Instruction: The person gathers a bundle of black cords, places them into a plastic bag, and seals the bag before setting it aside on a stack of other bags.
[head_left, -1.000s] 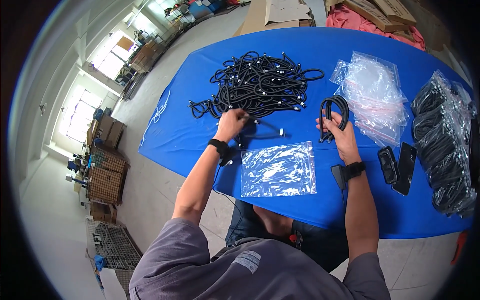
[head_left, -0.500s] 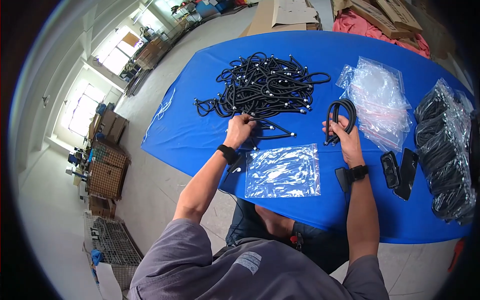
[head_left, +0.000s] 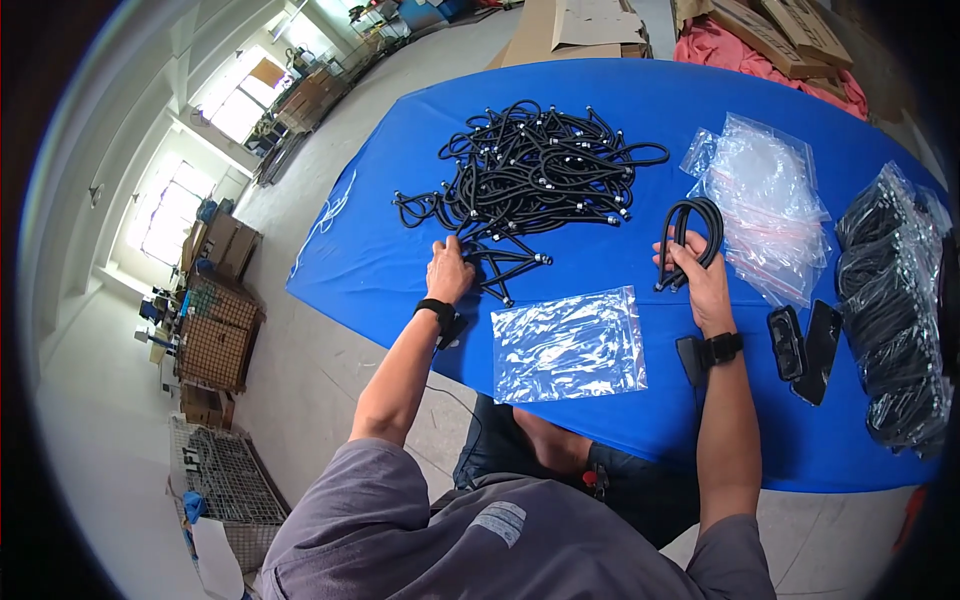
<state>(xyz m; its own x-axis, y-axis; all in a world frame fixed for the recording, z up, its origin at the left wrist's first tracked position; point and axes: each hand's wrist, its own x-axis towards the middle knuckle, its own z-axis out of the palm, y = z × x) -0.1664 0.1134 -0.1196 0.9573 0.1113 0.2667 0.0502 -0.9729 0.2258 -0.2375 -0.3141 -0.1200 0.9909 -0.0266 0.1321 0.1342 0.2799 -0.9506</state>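
Black elastic cords with silvery metal ends lie in a tangled pile on the blue-covered table. My left hand is at the pile's near left edge, its fingers closed on a black cord; the exact grip is partly hidden. To the right, my right hand holds a coiled bundle of black cords upright, thumb across the loops and the metal ends hanging low. Between my forearms, a clear plastic bag lies flat near the front edge.
A stack of clear zip bags lies beyond my right hand. Packed bags of black cords line the right edge, with a black case and a dark flat phone-like slab beside them. White string rests at the left edge.
My left hand has moved left and slightly nearer, dragging cord ends leftward away from the pile's front. My right hand keeps its bundle almost in place.
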